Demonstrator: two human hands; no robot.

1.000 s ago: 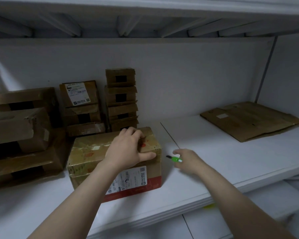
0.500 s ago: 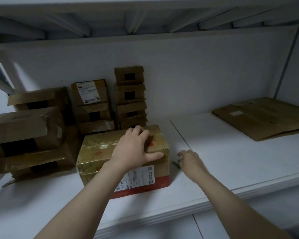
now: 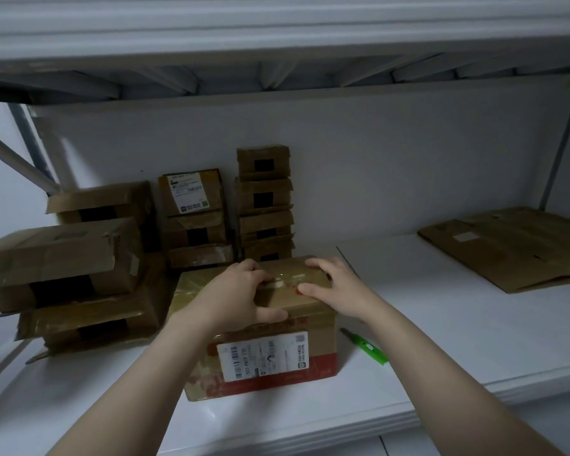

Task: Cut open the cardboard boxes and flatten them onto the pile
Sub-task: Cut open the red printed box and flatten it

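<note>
Green box cutter (image 3: 364,347) now lies released on the shelf (image 3: 441,324); the empty right hand (image 3: 339,291) rests loosely on the taped box (image 3: 316,324) beside the gripping left hand (image 3: 234,294), likely to pry.

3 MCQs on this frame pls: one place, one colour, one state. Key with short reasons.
1. Where is the green cutter?
A. on the shelf, right of the box
B. on top of the box
C. in a hand

2. What colour is the band along the bottom of the box front?
A. blue
B. red
C. black

3. Which hands are on the box?
A. neither
B. left only
C. both

Key:
1 A: the green cutter lies on the shelf beside the box, untouched.
2 B: the band under the label is red.
3 C: the left hand and right hand are both on its top.
</note>
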